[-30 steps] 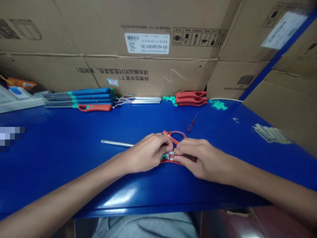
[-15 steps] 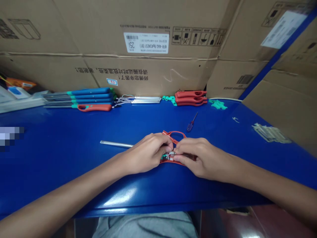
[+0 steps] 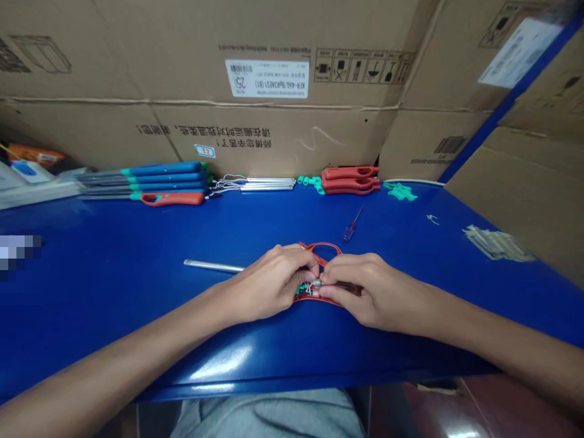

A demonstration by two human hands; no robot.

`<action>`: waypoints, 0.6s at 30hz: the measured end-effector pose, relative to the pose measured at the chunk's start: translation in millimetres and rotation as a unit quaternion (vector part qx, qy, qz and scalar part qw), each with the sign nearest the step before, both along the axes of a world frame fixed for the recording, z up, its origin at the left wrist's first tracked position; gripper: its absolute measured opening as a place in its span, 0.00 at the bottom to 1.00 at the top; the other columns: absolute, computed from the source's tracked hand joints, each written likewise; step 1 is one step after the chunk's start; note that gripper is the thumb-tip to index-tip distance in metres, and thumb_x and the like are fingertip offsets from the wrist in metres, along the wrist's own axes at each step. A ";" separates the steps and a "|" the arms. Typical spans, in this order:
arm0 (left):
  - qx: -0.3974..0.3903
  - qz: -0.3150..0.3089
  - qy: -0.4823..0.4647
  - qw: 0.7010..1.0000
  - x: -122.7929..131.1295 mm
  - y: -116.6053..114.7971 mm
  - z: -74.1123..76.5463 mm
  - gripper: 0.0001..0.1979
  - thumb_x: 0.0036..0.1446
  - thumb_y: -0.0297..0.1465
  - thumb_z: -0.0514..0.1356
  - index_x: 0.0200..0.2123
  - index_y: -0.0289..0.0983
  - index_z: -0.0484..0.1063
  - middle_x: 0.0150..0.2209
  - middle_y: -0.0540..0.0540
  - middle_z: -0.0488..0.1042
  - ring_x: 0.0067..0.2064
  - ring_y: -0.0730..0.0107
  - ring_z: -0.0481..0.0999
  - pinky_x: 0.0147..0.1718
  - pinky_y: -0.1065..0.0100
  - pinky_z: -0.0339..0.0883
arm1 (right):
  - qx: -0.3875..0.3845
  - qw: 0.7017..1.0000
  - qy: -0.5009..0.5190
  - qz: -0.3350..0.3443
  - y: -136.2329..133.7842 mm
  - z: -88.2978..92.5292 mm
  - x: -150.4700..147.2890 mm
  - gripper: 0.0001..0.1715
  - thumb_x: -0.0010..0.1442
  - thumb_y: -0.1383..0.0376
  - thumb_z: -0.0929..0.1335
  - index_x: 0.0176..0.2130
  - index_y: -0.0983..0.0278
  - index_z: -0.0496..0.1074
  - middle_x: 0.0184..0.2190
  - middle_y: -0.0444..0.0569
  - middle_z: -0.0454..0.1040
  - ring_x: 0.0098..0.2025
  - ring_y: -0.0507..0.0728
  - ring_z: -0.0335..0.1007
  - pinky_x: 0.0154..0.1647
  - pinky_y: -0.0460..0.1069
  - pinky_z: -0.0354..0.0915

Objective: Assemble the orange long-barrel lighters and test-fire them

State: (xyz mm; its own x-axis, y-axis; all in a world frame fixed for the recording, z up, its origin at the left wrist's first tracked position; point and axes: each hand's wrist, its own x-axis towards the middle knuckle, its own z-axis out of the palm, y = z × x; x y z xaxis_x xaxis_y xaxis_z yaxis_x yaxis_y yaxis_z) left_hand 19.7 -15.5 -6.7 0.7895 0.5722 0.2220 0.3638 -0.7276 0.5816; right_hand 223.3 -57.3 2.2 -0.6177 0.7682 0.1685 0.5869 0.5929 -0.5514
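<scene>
An opened red lighter housing (image 3: 325, 244) lies on the blue table under both my hands, its loop pointing to the back. Inside show white wires (image 3: 309, 287), a green piece (image 3: 301, 288) and a small whitish part (image 3: 316, 283). My left hand (image 3: 276, 277) is closed over the left of the housing, thumb and forefinger bent together. From beneath it a silver tube (image 3: 212, 265) runs out leftwards. My right hand (image 3: 362, 286) pinches at the whitish part, fingertips close to the left ones. Fingers hide much of the housing's inside.
Behind stand blue lighters (image 3: 168, 176), one red lighter (image 3: 176, 199), silver tubes (image 3: 269, 184), red housings (image 3: 349, 180) and green pieces (image 3: 400, 191). A screwdriver (image 3: 350, 230) lies beyond my right hand; clear bagged-looking parts (image 3: 497, 243) are farther right. Cardboard (image 3: 283, 131) walls the back.
The view has shifted very slightly. Both hands stay at the housing in nearly the same pose, and nothing else has visibly moved.
</scene>
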 end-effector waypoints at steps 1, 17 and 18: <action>0.000 -0.002 0.000 1.000 -0.1 0.2 -0.2 0.08 0.61 0.20 0.53 0.34 0.35 0.70 0.34 0.49 0.74 0.37 0.72 0.71 0.37 0.71 0.61 | 0.002 1.000 0.002 0.002 0.0 -0.3 0.2 0.10 0.65 0.67 0.66 0.32 0.66 0.74 0.30 0.47 0.74 0.30 0.51 0.67 0.34 0.46 0.61; -0.011 0.000 0.084 0.996 -5.7 0.4 18.9 0.12 0.64 0.38 0.56 0.40 0.36 0.74 0.39 0.47 0.77 0.41 0.65 0.74 0.40 0.66 0.63 | 0.051 0.995 0.077 -0.049 2.6 -1.6 -1.9 0.07 0.61 0.65 0.70 0.39 0.66 0.76 0.34 0.49 0.78 0.36 0.54 0.73 0.37 0.47 0.66; -0.009 -0.005 0.076 0.997 -6.1 0.4 18.7 0.11 0.64 0.37 0.55 0.40 0.36 0.74 0.39 0.47 0.77 0.40 0.66 0.74 0.39 0.66 0.62 | 0.031 0.995 0.082 -0.056 2.5 -1.0 -2.1 0.07 0.60 0.64 0.71 0.39 0.65 0.76 0.33 0.48 0.78 0.35 0.53 0.73 0.36 0.47 0.66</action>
